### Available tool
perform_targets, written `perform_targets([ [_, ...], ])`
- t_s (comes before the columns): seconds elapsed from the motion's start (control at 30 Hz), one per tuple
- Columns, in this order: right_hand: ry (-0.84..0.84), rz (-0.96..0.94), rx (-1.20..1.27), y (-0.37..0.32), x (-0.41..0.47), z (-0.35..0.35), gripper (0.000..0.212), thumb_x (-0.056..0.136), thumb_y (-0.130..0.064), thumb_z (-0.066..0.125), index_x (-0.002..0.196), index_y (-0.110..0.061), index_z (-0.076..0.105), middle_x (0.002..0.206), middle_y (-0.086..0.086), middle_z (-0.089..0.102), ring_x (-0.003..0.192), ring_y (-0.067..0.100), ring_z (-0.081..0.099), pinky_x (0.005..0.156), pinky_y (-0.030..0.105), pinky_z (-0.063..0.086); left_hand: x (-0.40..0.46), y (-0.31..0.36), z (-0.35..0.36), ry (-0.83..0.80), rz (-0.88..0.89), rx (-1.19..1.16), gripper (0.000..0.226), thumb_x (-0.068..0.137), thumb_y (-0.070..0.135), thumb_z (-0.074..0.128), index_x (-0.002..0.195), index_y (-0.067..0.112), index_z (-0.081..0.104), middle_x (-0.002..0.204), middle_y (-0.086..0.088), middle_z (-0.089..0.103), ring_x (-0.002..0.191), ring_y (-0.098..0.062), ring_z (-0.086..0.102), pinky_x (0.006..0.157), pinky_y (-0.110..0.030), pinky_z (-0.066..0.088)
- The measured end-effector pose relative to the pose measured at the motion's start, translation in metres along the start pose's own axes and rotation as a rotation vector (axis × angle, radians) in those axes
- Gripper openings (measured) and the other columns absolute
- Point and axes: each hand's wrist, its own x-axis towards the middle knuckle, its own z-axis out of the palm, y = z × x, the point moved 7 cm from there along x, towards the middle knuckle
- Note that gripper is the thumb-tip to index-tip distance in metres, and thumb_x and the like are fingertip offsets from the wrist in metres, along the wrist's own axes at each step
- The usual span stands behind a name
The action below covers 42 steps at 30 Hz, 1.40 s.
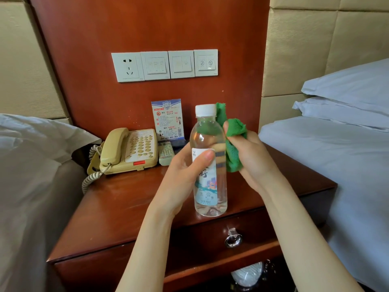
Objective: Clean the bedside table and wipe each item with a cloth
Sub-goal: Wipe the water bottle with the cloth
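Left hand (pixel 185 171) was wrapped round the label of the water bottle (pixel 209 165), holding it upright above the bedside table (pixel 130 207), while the right hand (pixel 250 157) pinched the bunched green cloth (pixel 233 142) against the bottle's side. Looked full, so I'd guess fairly heavy, with thin plastic that's slick and squashy, so the label band seemed the safest hold. Phone (pixel 128 150), remote (pixel 166 152) and info card (pixel 167 120) sat further back by the wall.

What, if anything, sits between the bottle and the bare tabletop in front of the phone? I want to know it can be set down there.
Nothing visible does. The left hand holds the bottle above the bedside table; phone and remote sit further back.
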Motion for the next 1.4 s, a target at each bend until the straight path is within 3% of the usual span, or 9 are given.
perform_targets([
  [0.17, -0.069, -0.095, -0.154, -0.004, 0.006, -0.007, 0.037, 0.091, -0.006, 0.052, 0.092, -0.037, 0.071, 0.094, -0.010, 0.073, 0.097, 0.013, 0.067, 0.079, 0.021, 0.054, 0.004, 0.005, -0.002, 0.146, -0.025, 0.028, 0.032, 0.084, 0.035, 0.066, 0.113, 0.019, 0.068, 0.105, -0.004, 0.076, 0.098, -0.020, 0.072, 0.078, -0.026, 0.058],
  [0.3, 0.003, -0.158, -0.292, -0.007, 0.022, -0.033, 0.038, 0.088, -0.003, 0.058, 0.107, -0.036, 0.064, 0.106, -0.010, 0.069, 0.095, -0.004, 0.063, 0.073, 0.009, 0.048, 0.023, 0.016, -0.009, 0.218, -0.040, 0.145, 0.037, 0.085, 0.036, 0.069, 0.116, 0.016, 0.066, 0.102, -0.001, 0.076, 0.094, -0.015, 0.073, 0.077, -0.026, 0.057],
  [0.37, 0.021, -0.149, -0.369, 0.001, 0.030, -0.045, 0.034, 0.088, -0.003, 0.059, 0.111, -0.027, 0.064, 0.109, -0.005, 0.066, 0.096, -0.002, 0.062, 0.072, 0.011, 0.050, 0.041, 0.025, -0.015, 0.241, -0.030, 0.225, 0.034, 0.087, 0.034, 0.068, 0.114, 0.014, 0.066, 0.101, 0.000, 0.075, 0.092, -0.013, 0.072, 0.077, -0.026, 0.057],
  [0.5, 0.104, -0.168, -0.512, 0.014, 0.048, -0.067, 0.030, 0.089, -0.005, 0.059, 0.109, -0.027, 0.061, 0.101, -0.008, 0.062, 0.091, 0.001, 0.063, 0.066, 0.011, 0.052, 0.087, 0.038, -0.022, 0.284, -0.004, 0.330, 0.027, 0.087, 0.033, 0.070, 0.103, 0.012, 0.064, 0.088, 0.008, 0.068, 0.076, 0.004, 0.066, 0.063, -0.011, 0.049],
  [0.6, 0.158, -0.213, -0.760, 0.024, 0.062, -0.076, 0.035, 0.089, -0.005, 0.061, 0.122, -0.017, 0.058, 0.113, -0.001, 0.057, 0.101, 0.011, 0.058, 0.080, 0.021, 0.054, 0.123, 0.034, -0.025, 0.301, -0.019, 0.428, 0.028, 0.085, 0.038, 0.071, 0.099, 0.018, 0.058, 0.088, 0.011, 0.064, 0.075, 0.005, 0.062, 0.056, -0.007, 0.046],
  [0.77, 0.199, -0.218, -0.820, 0.041, 0.069, -0.090, 0.041, 0.088, -0.006, 0.062, 0.128, -0.016, 0.055, 0.121, 0.000, 0.056, 0.111, 0.018, 0.056, 0.092, 0.033, 0.052, 0.181, 0.003, -0.034, 0.343, -0.035, 0.475, 0.042, 0.083, 0.034, 0.074, 0.112, 0.013, 0.052, 0.103, 0.003, 0.062, 0.096, -0.013, 0.063, 0.079, -0.028, 0.053],
  [0.87, 0.217, -0.292, -0.864, 0.040, 0.067, -0.096, 0.039, 0.087, -0.009, 0.065, 0.124, -0.017, 0.056, 0.119, -0.001, 0.056, 0.109, 0.016, 0.057, 0.087, 0.026, 0.050, 0.212, -0.026, -0.040, 0.361, -0.068, 0.525, 0.050, 0.083, 0.034, 0.074, 0.120, 0.010, 0.050, 0.111, -0.002, 0.061, 0.103, -0.018, 0.061, 0.088, -0.035, 0.053],
  [1.03, 0.161, -0.351, -0.984, 0.042, 0.066, -0.089, 0.037, 0.087, -0.014, 0.066, 0.123, -0.016, 0.056, 0.118, -0.001, 0.056, 0.108, 0.015, 0.057, 0.084, 0.030, 0.053, 0.249, -0.062, -0.050, 0.364, -0.076, 0.611, 0.056, 0.081, 0.037, 0.076, 0.123, 0.010, 0.050, 0.107, 0.003, 0.057, 0.097, -0.014, 0.058, 0.078, -0.027, 0.047],
  [1.4, 0.134, -0.325, -1.085, 0.047, 0.074, -0.087, 0.039, 0.086, -0.019, 0.067, 0.123, -0.015, 0.055, 0.120, 0.002, 0.056, 0.106, 0.015, 0.056, 0.080, 0.024, 0.048, 0.276, -0.108, -0.065, 0.431, -0.142, 0.553, 0.057, 0.083, 0.035, 0.075, 0.127, 0.008, 0.049, 0.107, 0.004, 0.056, 0.096, -0.012, 0.057, 0.080, -0.026, 0.047],
])
